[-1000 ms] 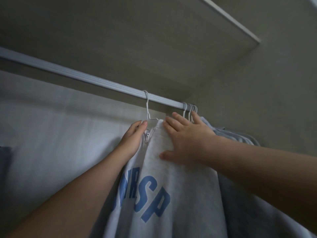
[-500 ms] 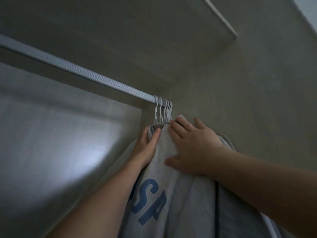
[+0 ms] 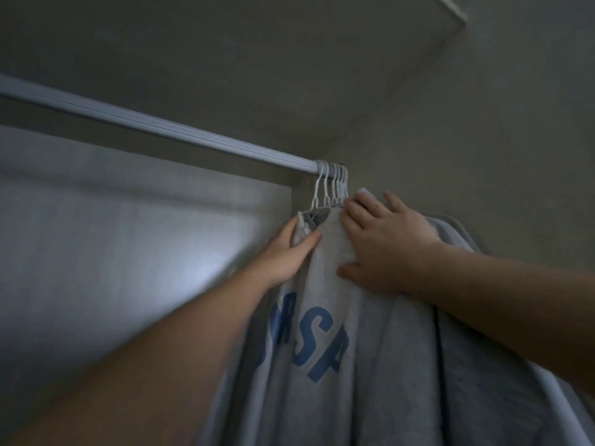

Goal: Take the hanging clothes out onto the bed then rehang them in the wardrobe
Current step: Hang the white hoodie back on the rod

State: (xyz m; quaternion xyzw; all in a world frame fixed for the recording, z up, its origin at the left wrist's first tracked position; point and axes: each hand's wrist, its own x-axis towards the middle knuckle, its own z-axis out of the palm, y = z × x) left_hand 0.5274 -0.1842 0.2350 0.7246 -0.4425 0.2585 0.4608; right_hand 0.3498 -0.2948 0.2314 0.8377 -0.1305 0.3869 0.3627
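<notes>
In the head view, your left hand (image 3: pixel 286 252) pinches the top edge of the grey garment (image 3: pixel 322 365), thumb in front, much as half a second ago. Your right hand (image 3: pixel 383 243) lies flat on the cloth, fingers straight. The garment hangs from the rail (image 3: pixel 161 130). Its white hanger (image 3: pixel 318 191), apart a second ago, now sits bunched against the other hangers (image 3: pixel 341 183) at the rail's right end.

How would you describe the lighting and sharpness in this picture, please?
Head view: dim and greyish overall, with one pale bright patch on the back wall; the left hand and forearm look motion-smeared, the right hand less so; the hooks and the blue letters on the sweatshirt are soft but legible; no glare.
</notes>
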